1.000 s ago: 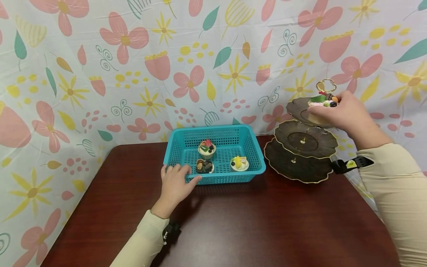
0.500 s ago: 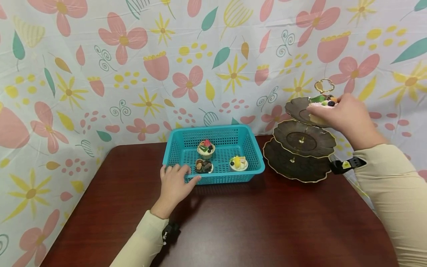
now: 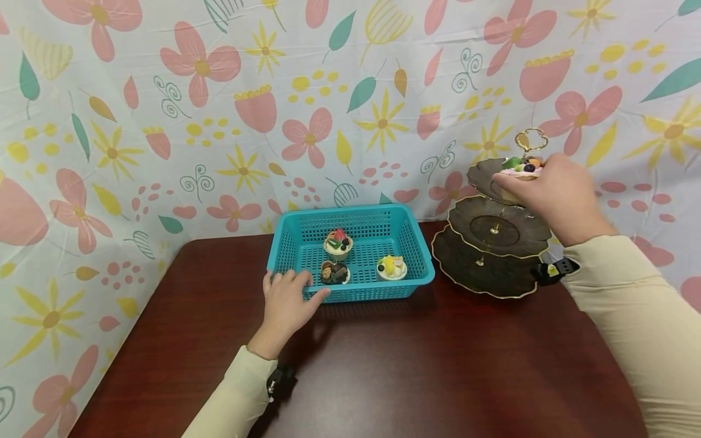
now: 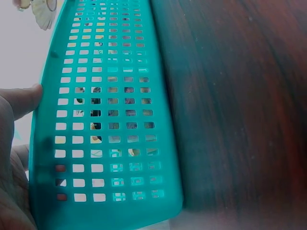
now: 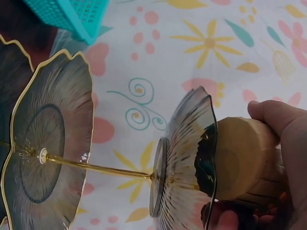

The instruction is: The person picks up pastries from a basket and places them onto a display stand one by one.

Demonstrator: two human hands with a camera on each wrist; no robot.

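Observation:
In the head view, my right hand (image 3: 564, 191) pinches a fruit-topped tart (image 3: 521, 173) from its right side, thumb in front. The tart is upright, over the top plate (image 3: 482, 176) of a three-tier stand. In the right wrist view its tan base (image 5: 244, 158) overlaps the plate's edge, right at its upper surface. My left hand (image 3: 286, 304) rests on the front-left rim of a turquoise basket (image 3: 421, 277), its fingers loosely bent over the edge and its thumb along the front. Inside lie a strawberry-topped tart (image 3: 338, 243), a chocolate-topped tart (image 3: 335, 273) and a yellow-fruit tart (image 3: 391, 267).
The stand's middle plate (image 3: 471, 225) and bottom plate (image 3: 465, 267) spread below the top one, with a gold ring handle (image 3: 531, 140) at the peak. A flowered cloth (image 3: 219, 152) hangs behind the dark wooden table (image 3: 416, 365).
My right hand has moved a little left and slightly lower with the tart, further over the top plate. The left hand and the basket stay in place.

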